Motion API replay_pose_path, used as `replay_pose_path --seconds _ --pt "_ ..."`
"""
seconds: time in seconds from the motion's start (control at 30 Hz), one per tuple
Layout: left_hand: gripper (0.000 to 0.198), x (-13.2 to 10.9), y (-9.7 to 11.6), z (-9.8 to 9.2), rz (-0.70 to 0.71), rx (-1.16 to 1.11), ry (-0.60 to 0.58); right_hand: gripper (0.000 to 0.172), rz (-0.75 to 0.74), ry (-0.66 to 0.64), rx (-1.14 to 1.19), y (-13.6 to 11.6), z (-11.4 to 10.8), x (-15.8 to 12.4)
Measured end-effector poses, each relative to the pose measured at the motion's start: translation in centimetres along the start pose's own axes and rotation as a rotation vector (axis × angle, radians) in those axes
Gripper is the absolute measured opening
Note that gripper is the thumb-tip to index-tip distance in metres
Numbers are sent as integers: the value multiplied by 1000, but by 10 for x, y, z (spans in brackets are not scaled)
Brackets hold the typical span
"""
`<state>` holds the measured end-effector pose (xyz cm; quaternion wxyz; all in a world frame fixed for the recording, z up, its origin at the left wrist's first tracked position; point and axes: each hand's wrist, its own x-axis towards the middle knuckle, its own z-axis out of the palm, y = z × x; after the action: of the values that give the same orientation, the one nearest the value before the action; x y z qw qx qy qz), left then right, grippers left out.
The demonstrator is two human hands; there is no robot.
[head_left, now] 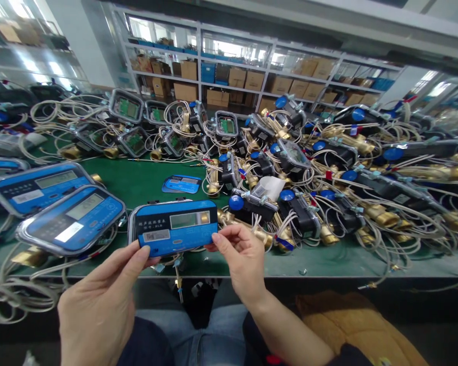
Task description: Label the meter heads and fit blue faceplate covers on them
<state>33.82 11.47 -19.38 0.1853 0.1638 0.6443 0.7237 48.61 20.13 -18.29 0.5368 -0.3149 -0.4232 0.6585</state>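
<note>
A blue-faced meter (174, 226) with a small display and a white label sits at the near edge of the green table (145, 180). My left hand (99, 305) grips its lower left corner with thumb and fingers. My right hand (240, 259) pinches its lower right corner. A cable with a brass sensor tip (178, 284) hangs from under the meter over the table edge. Brass fittings (229, 218) lie just behind my right hand.
Two finished blue meters (70, 218) (41, 185) lie to the left. A loose blue faceplate (181, 184) lies mid-table. A large heap of open meters, brass bodies and white cables (328, 173) fills the back and right. Shelves with cardboard boxes (236, 79) stand behind.
</note>
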Motion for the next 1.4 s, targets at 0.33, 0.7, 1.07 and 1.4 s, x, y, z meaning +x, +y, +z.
replay_pose_path --seconds 0.33,0.7,1.07,1.4 --pt "31 -1 6 -3 -36 9 75 24 155 -43 101 9 -1 6" --pt "18 2 5 -16 488 451 64 9 -295 -25 -447 6 2 5" --pt "12 12 -2 -18 282 296 -48 16 -111 -175 -511 19 4 14" --pt "16 24 5 -15 283 437 -7 17 -60 -182 -405 22 9 28"
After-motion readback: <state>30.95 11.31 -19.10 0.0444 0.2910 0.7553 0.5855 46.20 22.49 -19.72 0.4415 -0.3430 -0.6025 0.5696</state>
